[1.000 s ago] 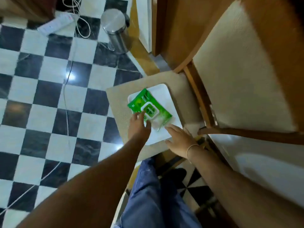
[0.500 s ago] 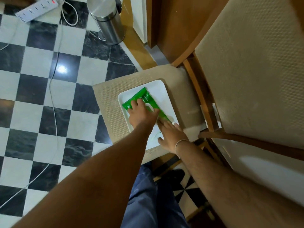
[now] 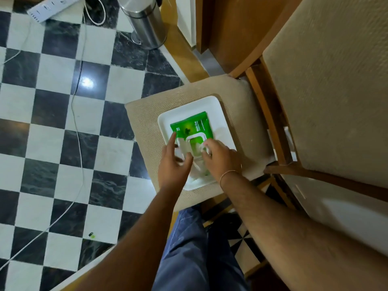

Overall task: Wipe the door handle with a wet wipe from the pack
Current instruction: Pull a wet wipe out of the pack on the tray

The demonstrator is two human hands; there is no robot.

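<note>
A green wet wipe pack (image 3: pixel 192 126) lies flat on a white tray (image 3: pixel 218 114) on the beige chair seat (image 3: pixel 147 122). Its white lid flap (image 3: pixel 181 147) is folded open to the left. My left hand (image 3: pixel 173 164) steadies the pack at the flap, index finger along the pack's left edge and thumb under the flap. My right hand (image 3: pixel 220 158) has its fingertips at the pack's opening, pinched on the white wet wipe (image 3: pixel 199 148) showing there. No door handle is in view.
The chair's padded back (image 3: pixel 327 91) rises at the right. A wooden door and frame (image 3: pixel 212 28) stand at the top. On the checkered floor sit a steel bin (image 3: pixel 144 22) and a power strip (image 3: pixel 52 5) with a white cable (image 3: pixel 77 122).
The pack has been laid flat on the tray and its lid flipped open. My right hand has moved from beside the tray onto the opening.
</note>
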